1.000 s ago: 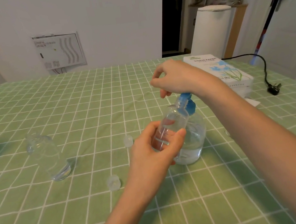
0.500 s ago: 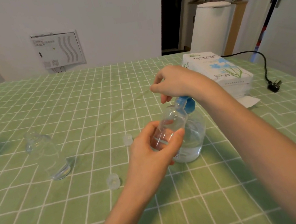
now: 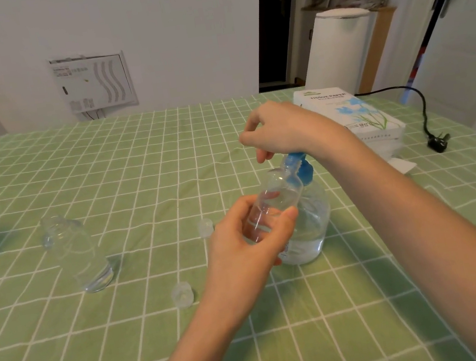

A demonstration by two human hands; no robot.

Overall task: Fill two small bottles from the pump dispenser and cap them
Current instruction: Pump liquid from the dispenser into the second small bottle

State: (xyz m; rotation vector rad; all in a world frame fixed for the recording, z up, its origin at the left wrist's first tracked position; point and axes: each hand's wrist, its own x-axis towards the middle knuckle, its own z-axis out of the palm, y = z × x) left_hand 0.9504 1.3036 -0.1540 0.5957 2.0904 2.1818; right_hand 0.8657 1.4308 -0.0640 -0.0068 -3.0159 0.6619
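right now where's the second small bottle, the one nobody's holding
Head view: the second small bottle stands on the tablecloth, left of the left hand, with a loose cap between them.

surface (image 3: pixel 106 175): green cloth with a white grid
pump head (image 3: pixel 301 167): blue
small bottles (image 3: pixel 274 202): clear
tissue box (image 3: pixel 353 113): white, blue flowers
cable (image 3: pixel 422 109): black
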